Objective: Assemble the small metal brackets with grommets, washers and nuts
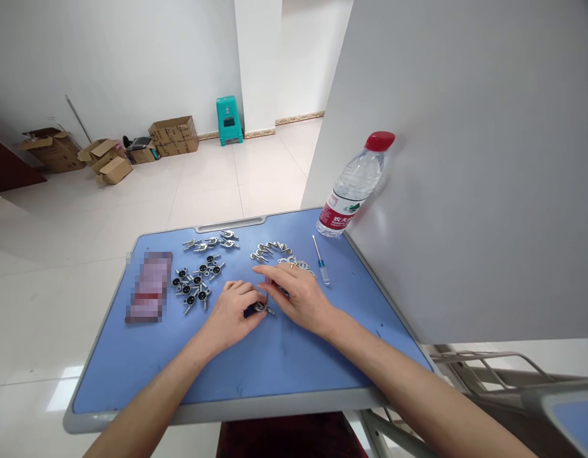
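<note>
My left hand (pixel 236 312) is closed around a small metal fitting (pixel 260 306) near the middle of the blue desk. Just right of it, my right hand (pixel 298 294) pinches a thin upright screwdriver (pixel 267 294), its shaft pointing down at the fitting; the fingers hide most of the handle. Left of my hands lies a cluster of metal fittings with round black faces (pixel 197 280). Bare metal fittings (pixel 212 242) sit behind them. Beyond my right hand are curved metal pieces (pixel 269 248) and flat metal plates (pixel 300 263), partly covered by that hand.
A blue-handled screwdriver (pixel 321 261) lies at the right. Behind it, a water bottle with a red cap (pixel 346 191) stands against a grey panel (pixel 465 159). A blurred purple item (pixel 150 286) rests at the left. Cardboard boxes (pixel 174 137) and a green stool (pixel 229 119) are on the floor.
</note>
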`<state>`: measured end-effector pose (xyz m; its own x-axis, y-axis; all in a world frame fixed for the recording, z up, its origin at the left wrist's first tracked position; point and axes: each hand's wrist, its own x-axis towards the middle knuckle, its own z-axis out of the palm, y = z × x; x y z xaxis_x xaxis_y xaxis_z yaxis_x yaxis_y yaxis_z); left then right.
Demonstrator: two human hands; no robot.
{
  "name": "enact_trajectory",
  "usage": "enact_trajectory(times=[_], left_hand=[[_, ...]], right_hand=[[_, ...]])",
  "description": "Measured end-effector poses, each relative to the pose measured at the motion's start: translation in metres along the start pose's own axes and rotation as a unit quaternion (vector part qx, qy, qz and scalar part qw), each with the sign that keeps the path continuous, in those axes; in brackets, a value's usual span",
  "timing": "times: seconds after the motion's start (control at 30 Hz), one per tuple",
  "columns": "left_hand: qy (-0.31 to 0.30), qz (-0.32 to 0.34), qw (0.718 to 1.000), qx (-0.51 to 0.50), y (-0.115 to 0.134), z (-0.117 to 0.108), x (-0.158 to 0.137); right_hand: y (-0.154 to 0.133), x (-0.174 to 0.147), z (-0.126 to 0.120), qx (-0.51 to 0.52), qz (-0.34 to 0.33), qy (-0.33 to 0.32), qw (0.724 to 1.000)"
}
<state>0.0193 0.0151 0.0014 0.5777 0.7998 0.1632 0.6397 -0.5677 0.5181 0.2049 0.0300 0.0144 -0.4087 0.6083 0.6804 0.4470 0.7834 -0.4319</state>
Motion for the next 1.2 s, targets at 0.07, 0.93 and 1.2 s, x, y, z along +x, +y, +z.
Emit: enact_trajectory(times=[0.07,0.93,1.2], left_hand=[[-0.006,0.002,1.000,-0.003,0.000,0.000,0.000],[-0.033,-0.021,0.996,-0.077,-0.002,-0.003,0.003],[-0.038,-0.028,0.995,-0.090,-0.006,-0.003,0.003]], right_hand=[[0.001,0.001,-0.002,0.015,-0.006,-0.031,0.999],[0.006,0.000,0.009,0.000,0.031,0.042,0.999],[0.006,0.004,0.006,-0.004,0.038,0.035,0.999]])
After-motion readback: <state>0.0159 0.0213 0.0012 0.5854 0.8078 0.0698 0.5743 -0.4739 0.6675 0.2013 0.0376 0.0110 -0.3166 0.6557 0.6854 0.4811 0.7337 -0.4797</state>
